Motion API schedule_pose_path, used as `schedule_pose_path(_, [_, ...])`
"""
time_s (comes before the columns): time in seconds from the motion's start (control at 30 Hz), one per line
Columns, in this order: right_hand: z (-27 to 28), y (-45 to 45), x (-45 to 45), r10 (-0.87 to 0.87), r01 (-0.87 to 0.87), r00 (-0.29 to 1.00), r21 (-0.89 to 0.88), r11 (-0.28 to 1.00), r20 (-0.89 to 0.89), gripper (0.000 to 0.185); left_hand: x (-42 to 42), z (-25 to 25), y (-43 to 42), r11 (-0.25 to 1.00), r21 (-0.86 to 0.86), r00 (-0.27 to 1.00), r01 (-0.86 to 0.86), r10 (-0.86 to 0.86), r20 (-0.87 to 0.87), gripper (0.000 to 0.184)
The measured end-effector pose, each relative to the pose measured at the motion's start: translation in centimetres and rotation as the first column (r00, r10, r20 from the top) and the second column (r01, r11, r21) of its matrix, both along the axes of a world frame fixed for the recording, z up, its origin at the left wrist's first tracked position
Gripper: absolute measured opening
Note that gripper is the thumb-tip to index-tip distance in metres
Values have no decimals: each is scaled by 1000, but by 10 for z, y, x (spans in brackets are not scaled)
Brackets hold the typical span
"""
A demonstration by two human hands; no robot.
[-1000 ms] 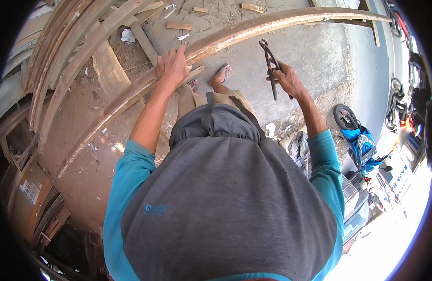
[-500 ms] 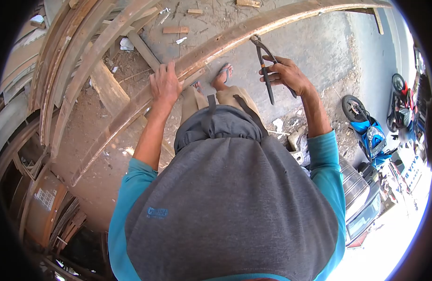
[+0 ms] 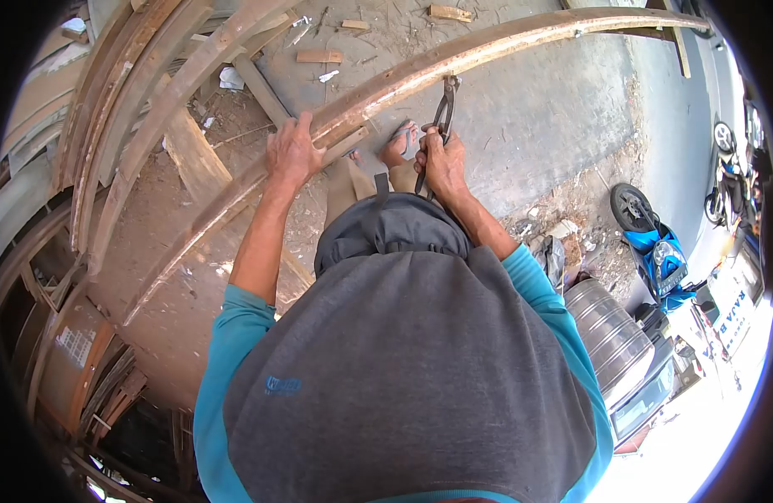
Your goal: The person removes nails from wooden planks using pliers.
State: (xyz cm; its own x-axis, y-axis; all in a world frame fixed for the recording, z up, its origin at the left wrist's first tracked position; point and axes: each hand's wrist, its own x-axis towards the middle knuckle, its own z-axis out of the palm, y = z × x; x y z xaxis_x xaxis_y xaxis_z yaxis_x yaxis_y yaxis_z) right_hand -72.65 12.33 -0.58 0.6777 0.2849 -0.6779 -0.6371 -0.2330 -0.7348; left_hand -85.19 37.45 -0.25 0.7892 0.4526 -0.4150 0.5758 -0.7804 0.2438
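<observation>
Head view: right hand (image 3: 445, 165) now squeezes the once-spread pincers (image 3: 444, 109) together.

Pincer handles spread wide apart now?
No, the right hand grips both handles of the pincers close together.

Beyond the beam (image 3: 386, 88), wood scraps (image 3: 319, 56) are scattered on the ground, and to its left a stack of planks (image 3: 110, 101) is piled. A board (image 3: 192, 151) is crossed by the beam's left part. On the beam's near side, the pincers (image 3: 446, 105) are held close to its edge, with the motorbike (image 3: 664, 260) parked farther right.
</observation>
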Motion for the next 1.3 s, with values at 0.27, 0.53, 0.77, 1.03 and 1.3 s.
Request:
schedule_pose_path(0.27, [-30, -55, 28, 486, -287, 709, -421, 860, 510, 36, 19, 23, 9, 967, -230, 991, -109, 87, -104, 60])
schedule_pose_path(0.53, [17, -76, 79, 287, -277, 952, -107, 955, 103, 45, 14, 16, 7, 990, -134, 998, -49, 42, -50, 61])
schedule_pose_path(0.77, [54, -87, 146, 139, -130, 987, -103, 986, 85, 59, 5, 1, 2, 997, -71, 998, -43, 47, 49, 65])
schedule_pose_path(1.03, [82, -105, 216, 379, -397, 910, -93, 913, -166, 58, -2, -8, -6, 996, 91, 997, -5, -3, 83, 72])
schedule_pose_path(1.3, [95, -105, 248, 535, -573, 803, -93, 814, -263, 57, -4, -12, -13, 989, 139, 996, -41, 29, 88, 78])
